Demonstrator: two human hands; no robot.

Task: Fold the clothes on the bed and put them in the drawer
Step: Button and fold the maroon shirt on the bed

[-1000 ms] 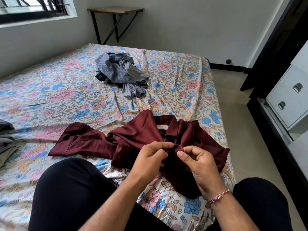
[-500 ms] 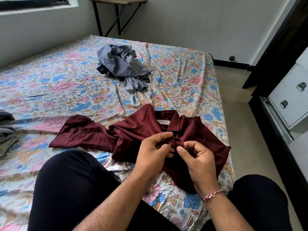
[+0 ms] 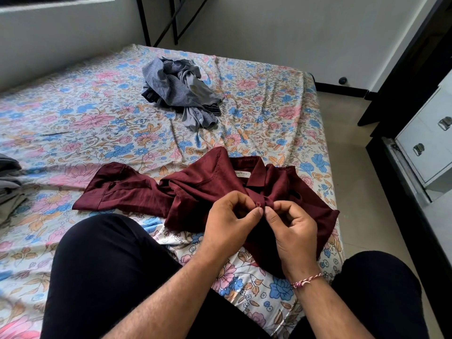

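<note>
A maroon shirt (image 3: 195,189) lies crumpled on the near right part of the bed (image 3: 85,123), collar and white label facing up, one sleeve stretched to the left. My left hand (image 3: 230,221) and my right hand (image 3: 291,228) meet over the shirt front just below the collar. Each pinches the placket fabric between thumb and fingertips around a small button. Farther back, a heap of grey and blue clothes (image 3: 178,91) sits unfolded on the floral sheet. White drawers (image 3: 430,143) with metal handles stand at the right, beyond the floor gap.
My knees in black trousers (image 3: 110,277) rest on the near bed edge. Grey folded clothes (image 3: 9,187) lie at the left edge. A wall-mounted folding table (image 3: 171,20) hangs behind the bed. Tiled floor (image 3: 354,167) runs between bed and a dark cabinet.
The view has tilted down and moved closer. Both hands have stayed on the shirt front, fingertips working closer together at the button below the collar.
</note>
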